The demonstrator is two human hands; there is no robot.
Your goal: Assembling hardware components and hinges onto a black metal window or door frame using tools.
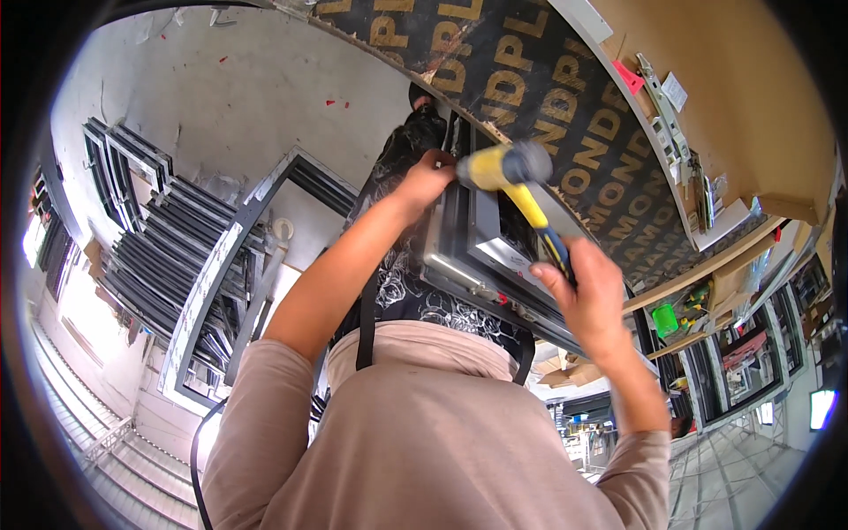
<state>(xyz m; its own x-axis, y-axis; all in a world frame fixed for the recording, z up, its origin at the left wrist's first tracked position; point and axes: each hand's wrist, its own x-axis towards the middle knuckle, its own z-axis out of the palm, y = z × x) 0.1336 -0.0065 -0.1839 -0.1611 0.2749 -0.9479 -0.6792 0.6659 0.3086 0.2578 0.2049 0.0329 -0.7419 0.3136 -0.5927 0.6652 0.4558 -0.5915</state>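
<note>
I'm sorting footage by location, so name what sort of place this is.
Probably a window or door workshop: many dark bars and a large frame sit at left, and the right hand grips a mallet.

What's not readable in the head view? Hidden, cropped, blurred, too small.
All in the head view:
Hammer: head blurred; contact with the dark frame unclear.
Left hand: finger ends too small beside the hammer head; can't tell what they grip, if anything.
Right hand: some fingers hidden behind the hand itself.
Patterned board: cut off by the top edge.
Green object: too small to identify.
</note>
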